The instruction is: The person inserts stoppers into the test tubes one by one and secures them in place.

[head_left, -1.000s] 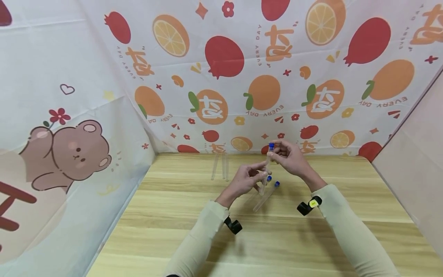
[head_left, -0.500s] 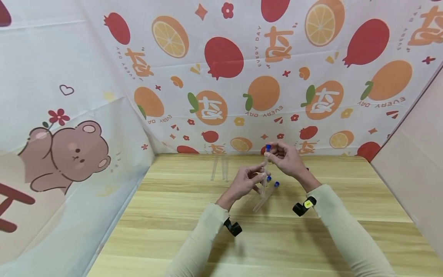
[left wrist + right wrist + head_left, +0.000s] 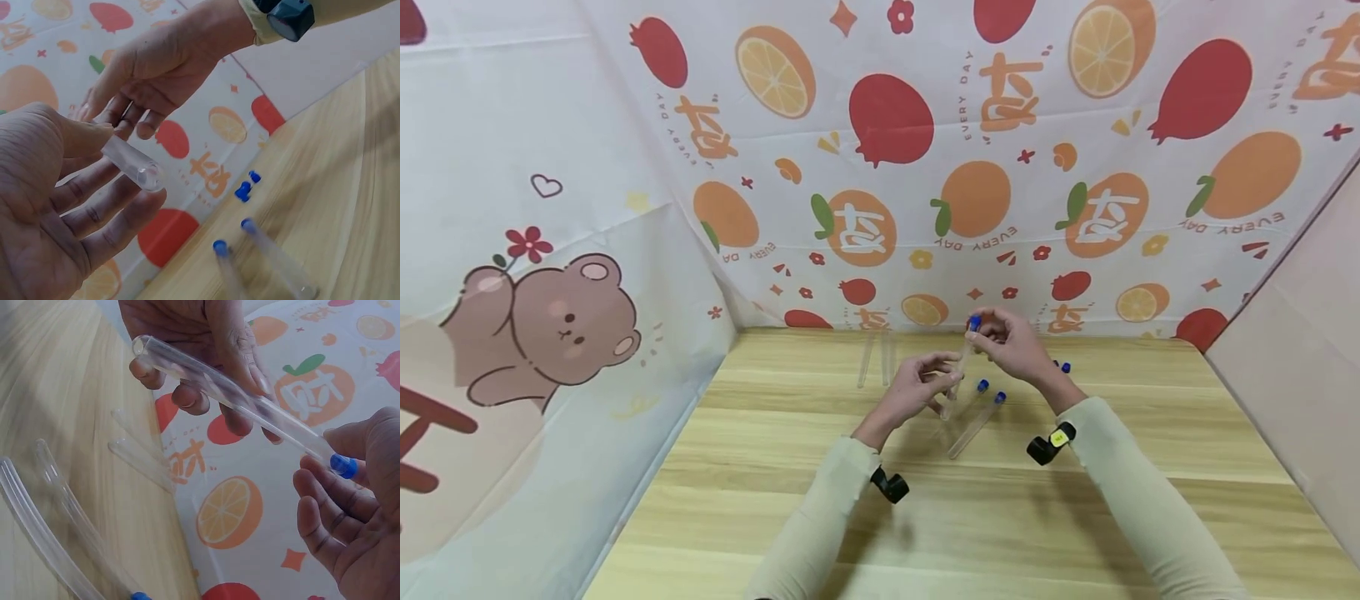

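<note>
Between both hands, a clear test tube (image 3: 212, 387) with a blue cap (image 3: 342, 465) on its end is held up off the table, tilted. My left hand (image 3: 917, 387) pinches the tube's body between thumb and fingers; its rounded bottom points down toward me. At the upper end, my right hand (image 3: 1015, 346) pinches the cap with thumb and index finger, its other fingers loosely bent. Two more capped tubes lie on the table just beneath, one of them the nearer capped tube (image 3: 976, 429). How tightly the held cap sits cannot be told.
Further tubes, among them a clear tube (image 3: 866, 358), lie at the back left of the wooden table (image 3: 970, 525). Loose blue caps (image 3: 244, 190) lie behind my right wrist. A patterned cloth (image 3: 880, 208) stands along the back edge.
Both hands have shifted slightly left with the tube, which now leans more. Loose caps behind my right wrist have come into view. The tubes on the table stay put.
</note>
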Available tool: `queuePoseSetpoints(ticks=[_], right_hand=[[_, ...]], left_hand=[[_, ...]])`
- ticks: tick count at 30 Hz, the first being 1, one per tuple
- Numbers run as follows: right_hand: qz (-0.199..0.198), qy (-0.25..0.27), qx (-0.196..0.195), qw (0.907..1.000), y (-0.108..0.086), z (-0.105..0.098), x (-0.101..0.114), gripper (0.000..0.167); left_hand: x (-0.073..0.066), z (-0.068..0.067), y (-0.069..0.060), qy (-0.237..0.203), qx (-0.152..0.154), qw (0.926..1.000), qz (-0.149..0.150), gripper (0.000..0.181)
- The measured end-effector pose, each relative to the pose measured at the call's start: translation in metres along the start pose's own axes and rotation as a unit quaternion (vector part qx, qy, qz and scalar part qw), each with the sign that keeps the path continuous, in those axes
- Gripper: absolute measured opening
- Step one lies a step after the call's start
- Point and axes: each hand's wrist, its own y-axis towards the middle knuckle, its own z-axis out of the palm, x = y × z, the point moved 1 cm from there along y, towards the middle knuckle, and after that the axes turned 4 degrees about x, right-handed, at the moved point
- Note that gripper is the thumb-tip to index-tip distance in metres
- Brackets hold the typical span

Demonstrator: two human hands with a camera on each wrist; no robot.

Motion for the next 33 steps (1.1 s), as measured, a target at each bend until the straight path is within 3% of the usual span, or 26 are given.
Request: queuePoseSetpoints(ticks=[4,11,18,26,33], right_hand=[[0.018,-0.001,0.009,0.9998,0.004,0.003,-0.006,0.037],[0.026,-0.009,0.02,0.9994,0.015,0.01,-0.017,0.036],[0.073,-0.013,0.02,0.9971,0.018,0.016,-0.034,0.033],[0.116,0.0,0.045,0.9922,0.017,0.022,-0.044,0.029],[0.14,-0.041,0.069,0.9868,0.011,0.021,-0.064,0.033]], left_hand=[[0.002,-0.007,0.002,0.02,-0.005,0.9996,-0.017,0.037],[0.008,-0.013,0.006,0.057,-0.023,0.9979,-0.019,0.035],[0.02,-0.016,0.011,0.104,-0.034,0.9938,-0.024,0.036],[0.03,-0.018,0.016,0.18,-0.052,0.9822,-0.008,0.031],[0.043,-0.018,0.019,0.215,-0.041,0.975,-0.038,0.029]])
